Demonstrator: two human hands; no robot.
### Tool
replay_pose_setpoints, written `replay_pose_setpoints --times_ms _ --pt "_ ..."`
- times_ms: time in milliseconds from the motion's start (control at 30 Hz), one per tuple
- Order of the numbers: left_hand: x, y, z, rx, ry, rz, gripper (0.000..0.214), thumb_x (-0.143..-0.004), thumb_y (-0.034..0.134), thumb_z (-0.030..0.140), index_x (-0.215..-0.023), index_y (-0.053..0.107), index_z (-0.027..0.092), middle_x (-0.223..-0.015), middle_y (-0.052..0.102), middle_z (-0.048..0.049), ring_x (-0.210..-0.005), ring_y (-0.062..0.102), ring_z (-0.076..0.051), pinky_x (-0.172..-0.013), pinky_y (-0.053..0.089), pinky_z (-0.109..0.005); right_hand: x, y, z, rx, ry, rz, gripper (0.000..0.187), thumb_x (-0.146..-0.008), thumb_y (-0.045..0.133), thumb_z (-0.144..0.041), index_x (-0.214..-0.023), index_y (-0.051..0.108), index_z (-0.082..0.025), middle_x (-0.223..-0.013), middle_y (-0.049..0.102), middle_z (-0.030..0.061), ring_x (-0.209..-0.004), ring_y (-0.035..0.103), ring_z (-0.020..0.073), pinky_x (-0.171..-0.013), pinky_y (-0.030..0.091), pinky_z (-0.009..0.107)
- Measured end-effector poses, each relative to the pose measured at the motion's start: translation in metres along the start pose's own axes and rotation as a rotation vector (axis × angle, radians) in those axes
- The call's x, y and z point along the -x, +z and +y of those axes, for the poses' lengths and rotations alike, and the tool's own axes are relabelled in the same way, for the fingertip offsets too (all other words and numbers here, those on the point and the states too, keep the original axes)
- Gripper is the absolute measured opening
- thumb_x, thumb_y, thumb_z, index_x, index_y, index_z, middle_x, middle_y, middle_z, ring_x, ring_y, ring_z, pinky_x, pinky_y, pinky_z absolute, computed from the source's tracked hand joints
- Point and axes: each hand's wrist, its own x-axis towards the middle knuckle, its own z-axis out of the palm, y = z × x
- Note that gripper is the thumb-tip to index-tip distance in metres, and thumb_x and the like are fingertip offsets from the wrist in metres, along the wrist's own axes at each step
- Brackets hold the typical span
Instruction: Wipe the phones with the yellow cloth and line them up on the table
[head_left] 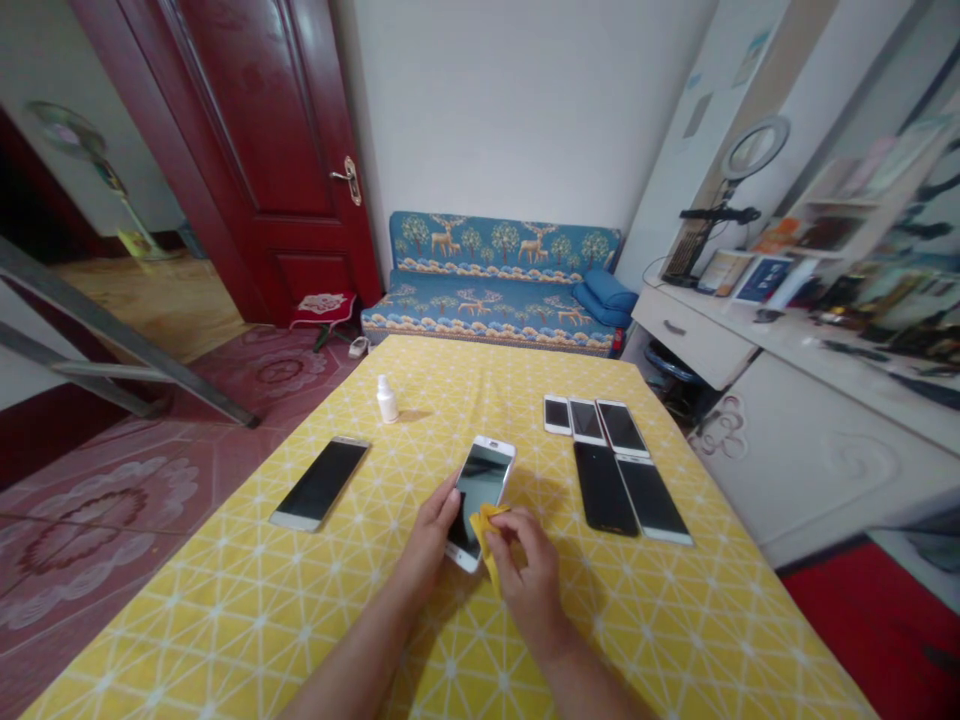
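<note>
while the left hand (pixel 427 545) grips a white-framed smartphone (pixel 480 490) over the yellow patterned tablecloth (pixel 187 610) and the right hand (pixel 529 570) pinches a yellow cloth (pixel 486 530) against its screen, 5 phones (pixel 604 488) lie grouped to the right and 1 more phone (pixel 319 485) lies apart on the left.

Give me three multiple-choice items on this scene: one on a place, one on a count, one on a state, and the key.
1. Where does the small white bottle stand?
A) On the sofa
B) On the yellow tablecloth
C) On the white drawer unit

2. How many smartphones lie grouped right of the hands?
A) Three
B) Five
C) Seven

3. What is the right hand doing?
A) Pinching a yellow cloth
B) Gripping the bottle
C) Resting empty on the table

1: B, it stands on the cloth's far part.
2: B, three lie above two.
3: A, the cloth sits at the white smartphone in the left hand.
</note>
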Motion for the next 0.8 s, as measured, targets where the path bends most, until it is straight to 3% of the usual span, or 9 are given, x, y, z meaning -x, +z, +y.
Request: replay_pose_setpoints --times_ms 200,400,667,800 --pt "0.005 -0.004 0.000 -0.357 0.160 -0.130 0.064 -0.082 0.058 0.050 -0.136 0.048 0.018 -0.140 0.050 -0.0112 -0.132 0.042 -0.029 -0.110 0.031 -0.040 -0.002 -0.002 -0.005 -0.004 -0.045 0.000 0.013 -0.087 0.056 -0.012 -0.096 0.059 -0.021 -0.085 0.060 0.0029 -0.077 0.061 0.0141 -0.068 0.051 0.025" --pt "0.013 -0.003 0.012 -0.538 0.087 -0.328 0.097 -0.064 0.077 0.040 -0.146 0.030 0.018 -0.135 0.054 -0.0125 -0.123 0.049 -0.034 -0.103 0.039 -0.043 -0.004 -0.005 -0.002 -0.006 -0.046 0.016 0.015 -0.088 0.055 -0.012 -0.099 0.060 -0.022 -0.089 0.061 0.0034 -0.081 0.061 0.0146 -0.071 0.051 0.026" --pt "0.016 0.002 0.034 -0.487 0.089 -0.552 0.079 -0.068 0.070 0.026 -0.141 0.042 0.022 -0.138 0.052 -0.0086 -0.125 0.045 -0.035 -0.104 0.036 -0.044 -0.026 -0.027 0.011 0.018 0.116 0.298 0.013 -0.090 0.054 -0.023 -0.100 0.062 -0.021 -0.098 0.062 0.0049 -0.087 0.061 0.0163 -0.076 0.050 0.029" --pt "0.018 -0.002 0.027 -0.301 -0.064 -0.637 0.069 -0.067 0.068 0.032 -0.133 0.053 0.018 -0.114 0.065 -0.0096 -0.101 0.058 -0.031 -0.087 0.045 -0.039 -0.033 -0.037 0.023 0.034 0.150 0.307 0.018 -0.091 0.052 -0.027 -0.097 0.066 -0.019 -0.099 0.065 0.0066 -0.092 0.061 0.0184 -0.080 0.050 0.031"
